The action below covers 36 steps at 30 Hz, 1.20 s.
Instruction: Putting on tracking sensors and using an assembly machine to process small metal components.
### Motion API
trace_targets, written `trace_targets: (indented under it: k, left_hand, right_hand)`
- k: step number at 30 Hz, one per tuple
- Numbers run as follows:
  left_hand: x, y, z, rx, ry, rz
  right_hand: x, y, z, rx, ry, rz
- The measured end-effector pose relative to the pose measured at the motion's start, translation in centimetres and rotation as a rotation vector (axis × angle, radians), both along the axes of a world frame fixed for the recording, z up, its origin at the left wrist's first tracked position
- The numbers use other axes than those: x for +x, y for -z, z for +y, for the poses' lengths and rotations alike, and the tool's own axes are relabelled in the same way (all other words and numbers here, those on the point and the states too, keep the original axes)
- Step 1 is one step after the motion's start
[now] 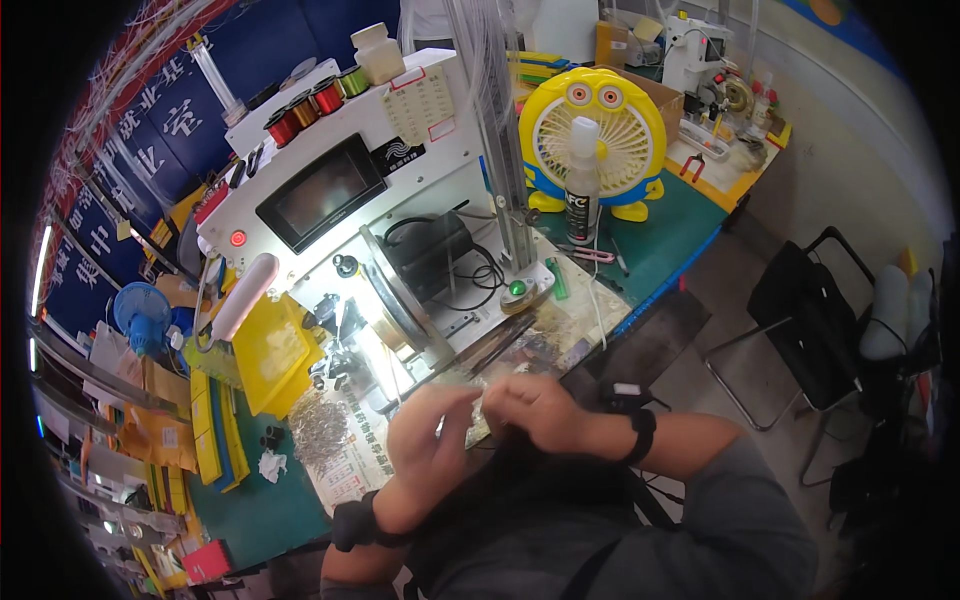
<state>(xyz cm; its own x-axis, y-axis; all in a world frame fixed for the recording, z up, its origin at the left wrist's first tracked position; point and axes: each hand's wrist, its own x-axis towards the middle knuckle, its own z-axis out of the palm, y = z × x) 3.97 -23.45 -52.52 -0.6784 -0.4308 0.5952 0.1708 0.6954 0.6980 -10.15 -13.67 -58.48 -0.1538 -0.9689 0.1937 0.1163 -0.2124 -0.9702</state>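
Note:
My left hand (430, 432) is raised at the near edge of the bench, its fingers bent and drawn to the thumb in a pinch. Close beside it, my right hand (538, 412) is closed, fingertips turned toward the left ones. Anything between the fingers is too small to make out. Just beyond them stands a white bench machine (345, 165) with a dark screen (320, 192) and a brightly lit metal work area (385, 350). A heap of fine wire scraps (320, 430) lies left of my left hand on a printed sheet (352, 475).
A pink-white lamp (247, 297) leans over a yellow tray (270, 350) at left. Wire spools (326, 96) top the machine. A green button (517, 287), a spray bottle (581, 190) and a yellow fan (640, 130) stand at right. A black chair (805, 320) is farther right.

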Motion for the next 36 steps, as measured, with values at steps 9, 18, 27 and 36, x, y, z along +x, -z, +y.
trace_targets:
  k: [9,18,27,36]
  left_hand:
    - [1.6,5.3,-0.1,-0.521,-0.020,-0.282]
    - [2.0,4.9,0.1,-0.413,0.027,-0.412]
    - [7.2,4.6,-1.3,-0.263,0.248,-0.553]
    - [8.5,7.0,-0.4,-0.115,0.515,-0.572]
  right_hand:
    - [-5.7,-2.8,-2.1,-0.246,0.149,-0.457]
    - [-11.6,-2.2,-6.6,-0.003,0.608,-0.117]
    - [-11.9,-1.2,9.8,0.783,-0.517,0.568]
    - [-7.5,11.0,27.6,1.381,-0.770,0.133]
